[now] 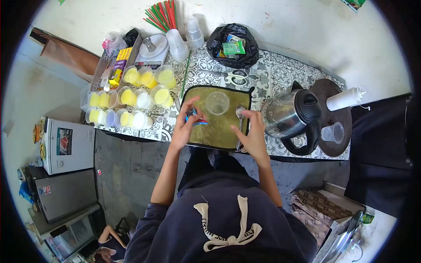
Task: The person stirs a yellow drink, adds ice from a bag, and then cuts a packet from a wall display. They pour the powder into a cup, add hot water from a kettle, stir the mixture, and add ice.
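My left hand (pixel 183 125) pinches a small blue and red sachet (pixel 201 122) over the left part of an olive-green mat with black edging (pixel 219 134). Just beyond it stands a clear plastic cup (pixel 217 104). A metal spoon (pixel 240 112) lies along the mat's right side, bowl toward the back. Beside the spoon is my right hand (pixel 253 133), thumb and fingers spread apart, the thumb tip overlapping the handle.
Left of the mat stand several cups of powder (pixel 161 94). Behind are a scale (pixel 151 55), stacked cups (pixel 176 45), scissors (pixel 234 77) and a black bag (pixel 233 39) holding wrappers. A steel kettle (pixel 287 113) and a white bottle (pixel 344 98) stand right. Another person (pixel 112 243) is at lower left.
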The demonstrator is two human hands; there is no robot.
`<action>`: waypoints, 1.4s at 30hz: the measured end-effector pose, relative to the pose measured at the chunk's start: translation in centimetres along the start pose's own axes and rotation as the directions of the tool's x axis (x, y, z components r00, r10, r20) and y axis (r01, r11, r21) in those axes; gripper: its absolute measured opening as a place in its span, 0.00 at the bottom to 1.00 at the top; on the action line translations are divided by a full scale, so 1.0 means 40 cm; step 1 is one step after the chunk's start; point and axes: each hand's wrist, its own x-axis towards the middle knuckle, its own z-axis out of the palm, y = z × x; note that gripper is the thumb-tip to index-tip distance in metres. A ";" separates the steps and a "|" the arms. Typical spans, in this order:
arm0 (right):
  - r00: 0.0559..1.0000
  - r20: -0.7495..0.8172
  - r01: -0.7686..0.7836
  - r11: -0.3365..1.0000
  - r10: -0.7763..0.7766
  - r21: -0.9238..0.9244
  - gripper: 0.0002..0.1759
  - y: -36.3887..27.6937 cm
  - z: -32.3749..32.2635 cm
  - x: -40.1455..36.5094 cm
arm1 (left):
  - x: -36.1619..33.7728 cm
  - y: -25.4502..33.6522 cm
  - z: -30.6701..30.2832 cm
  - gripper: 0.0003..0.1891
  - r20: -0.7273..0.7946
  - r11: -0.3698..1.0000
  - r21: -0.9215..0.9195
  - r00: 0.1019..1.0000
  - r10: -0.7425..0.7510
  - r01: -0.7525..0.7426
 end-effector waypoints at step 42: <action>0.981 0.090 0.008 0.505 -0.170 0.863 0.12 -0.023 0.061 0.073 | 0.106 0.023 -0.034 0.15 0.358 0.991 0.085 0.931 0.070 -0.108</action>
